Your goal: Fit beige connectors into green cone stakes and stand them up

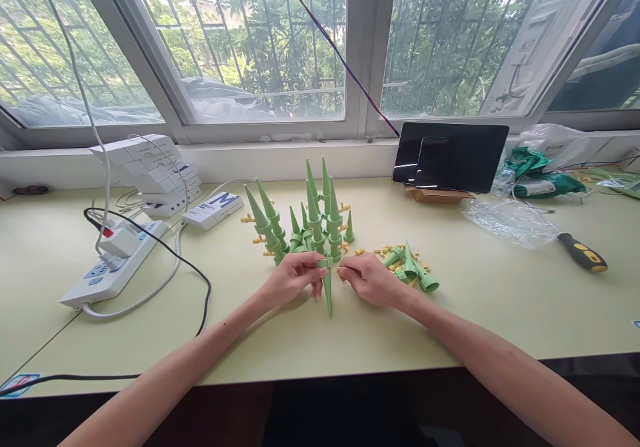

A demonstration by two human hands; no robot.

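Note:
My left hand (pixel 299 275) pinches a green plastic plant watering spike (pixel 328 294) by its collar, the tip pointing down toward me. Close to its right, my right hand (pixel 369 279) has thumb and fingers pressed together; whatever is between them is too small to make out. Just beyond my hands stand stacked green spikes (pixel 316 224), tips up, several with small yellow valves (pixel 259 239) sticking out of their sides. Beside my right hand lies a pile of loose green spikes (pixel 409 264) mixed with yellow valves.
To the left are a white power strip (pixel 117 260) with cables, a stack of white boxes (pixel 155 174) and a single white box (pixel 214 210). At the back right, a black tablet (pixel 465 157) leans by a phone (pixel 432 164). A screwdriver (pixel 583 252) lies near clear plastic wrap (pixel 515 220).

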